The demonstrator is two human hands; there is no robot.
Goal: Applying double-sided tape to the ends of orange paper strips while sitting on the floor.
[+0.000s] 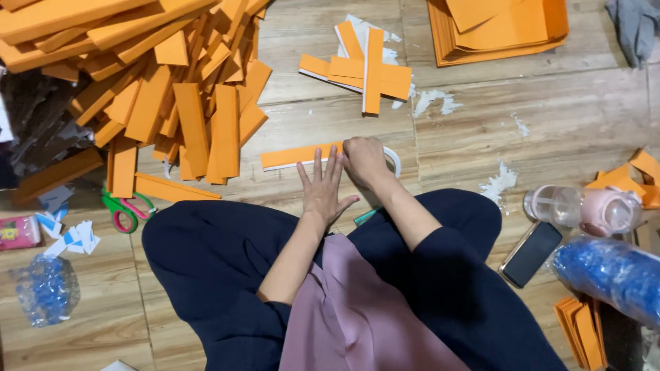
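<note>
Down on the wooden floor (564, 117), right in front of the sitter's knees, lies one orange strip (294, 156) with a white edge along its near side. The left hand (323, 189) is flat, fingers stretched and slightly spread, fingertips pressing at the strip's right end, gripping nothing. The right hand (364, 161) sits just beside it, knuckles up, fingers curled over the strip's end and over a white tape roll (393, 160) that peeks out from behind; it seems to have hold of that roll, though the fingers hide the contact, so I cannot be sure. A teal-tipped tool (367, 216) pokes out beside the right forearm.

Further out, to the left, a big heap of orange strips (165, 89) spills toward the worker, with green-and-pink scissors (126, 209) at its near edge. Ahead, a small crossed bundle of strips (364, 69) rests on white scraps. Top right, a stack of orange sheets (495, 27). On the right, a pink-capped bottle (584, 208) lying down, a dark phone (530, 253), and a blue bag (608, 275).
</note>
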